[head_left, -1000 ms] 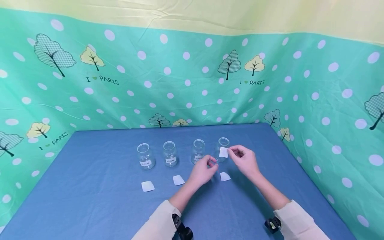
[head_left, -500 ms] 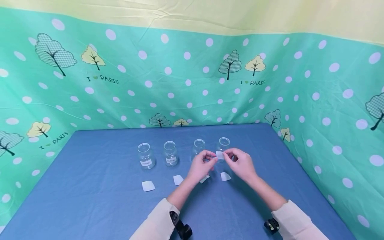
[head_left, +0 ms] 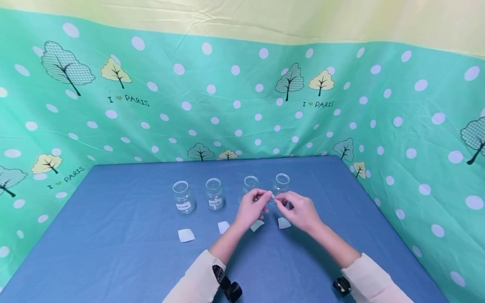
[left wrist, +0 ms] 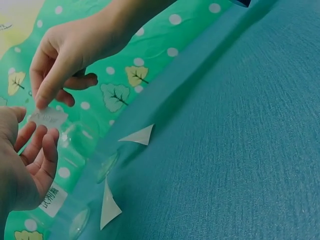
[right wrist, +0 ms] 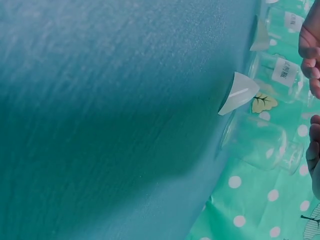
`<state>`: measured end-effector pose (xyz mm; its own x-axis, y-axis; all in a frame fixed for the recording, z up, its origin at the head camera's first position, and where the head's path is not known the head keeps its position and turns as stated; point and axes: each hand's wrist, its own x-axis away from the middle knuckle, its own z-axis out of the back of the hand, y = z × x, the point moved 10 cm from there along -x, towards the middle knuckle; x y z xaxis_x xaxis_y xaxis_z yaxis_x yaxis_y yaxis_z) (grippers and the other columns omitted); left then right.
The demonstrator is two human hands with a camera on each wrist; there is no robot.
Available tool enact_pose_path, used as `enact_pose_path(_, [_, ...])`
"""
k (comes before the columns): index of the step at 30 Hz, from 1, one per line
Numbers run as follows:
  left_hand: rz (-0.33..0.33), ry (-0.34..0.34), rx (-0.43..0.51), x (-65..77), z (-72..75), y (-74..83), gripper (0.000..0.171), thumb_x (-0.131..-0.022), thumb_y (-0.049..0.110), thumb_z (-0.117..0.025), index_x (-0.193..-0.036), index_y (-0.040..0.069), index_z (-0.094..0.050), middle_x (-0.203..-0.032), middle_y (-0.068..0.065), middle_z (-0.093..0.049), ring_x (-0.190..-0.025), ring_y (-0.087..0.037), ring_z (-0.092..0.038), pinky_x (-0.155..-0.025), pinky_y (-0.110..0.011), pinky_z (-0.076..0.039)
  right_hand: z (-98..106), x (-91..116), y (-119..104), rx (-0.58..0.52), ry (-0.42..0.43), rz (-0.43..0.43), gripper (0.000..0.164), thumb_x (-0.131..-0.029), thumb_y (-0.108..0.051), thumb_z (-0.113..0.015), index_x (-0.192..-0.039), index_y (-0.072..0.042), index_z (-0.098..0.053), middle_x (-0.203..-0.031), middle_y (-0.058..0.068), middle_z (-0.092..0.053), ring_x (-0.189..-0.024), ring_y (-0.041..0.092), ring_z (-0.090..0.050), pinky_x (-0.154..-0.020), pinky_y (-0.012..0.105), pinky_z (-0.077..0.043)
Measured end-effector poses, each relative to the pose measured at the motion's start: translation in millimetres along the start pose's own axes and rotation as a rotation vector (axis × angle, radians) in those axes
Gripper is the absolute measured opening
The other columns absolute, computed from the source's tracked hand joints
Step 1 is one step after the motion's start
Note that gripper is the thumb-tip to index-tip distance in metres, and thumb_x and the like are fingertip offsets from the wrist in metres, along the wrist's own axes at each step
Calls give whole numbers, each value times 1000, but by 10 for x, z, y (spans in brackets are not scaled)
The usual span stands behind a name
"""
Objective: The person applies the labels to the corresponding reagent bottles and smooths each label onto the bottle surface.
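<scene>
Between my hands is a small white printed label (left wrist: 49,118). My right hand (head_left: 299,209) pinches its edge between thumb and fingertips. My left hand (head_left: 251,210) is at the opposite edge, its fingertips at the label and thumb apart from them in the left wrist view. Just behind the hands stands the rightmost glass jar (head_left: 282,181), which shows no label in the right wrist view. The glass jar to its left (right wrist: 277,75) bears a white printed label (right wrist: 285,71); in the head view my left hand covers part of it.
Two more glass jars, the leftmost (head_left: 183,195) and its neighbour (head_left: 214,191), carry labels and stand in the same row. Several blank white paper pieces, one at left (head_left: 186,235) and one at right (head_left: 284,223), lie before the jars on the blue tabletop (head_left: 113,252).
My right hand has moved left and slightly down with the label, bringing it to my left hand. The label has turned nearly edge-on to the head camera. Jars and paper pieces stay put.
</scene>
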<state>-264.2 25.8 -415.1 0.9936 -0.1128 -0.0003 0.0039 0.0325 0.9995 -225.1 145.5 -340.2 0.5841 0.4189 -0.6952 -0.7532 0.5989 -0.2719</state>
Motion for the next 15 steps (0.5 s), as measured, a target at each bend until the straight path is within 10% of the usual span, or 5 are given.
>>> enact_pose_path(10, [-1, 32, -10, 5, 52, 6, 24, -90, 27, -61, -99, 6, -67, -86, -14, -67, -72, -41, -63, -46, -23, -47, -61, -2, -119, 16, -29, 80, 16, -73, -8, -75, -88, -11, -70, -70, -2, -63, -53, 6, -51, -49, 13, -42])
enact_pose_path(15, [-10, 50, -15, 8, 80, 27, 24, -89, 25, -61, -97, 4, -66, -85, -17, -67, -65, -36, -63, -45, -23, -47, -67, 1, -96, -14, -29, 41, 19, -72, -6, -77, -88, -10, -70, -70, -2, -62, -52, 5, -49, -50, 16, -43])
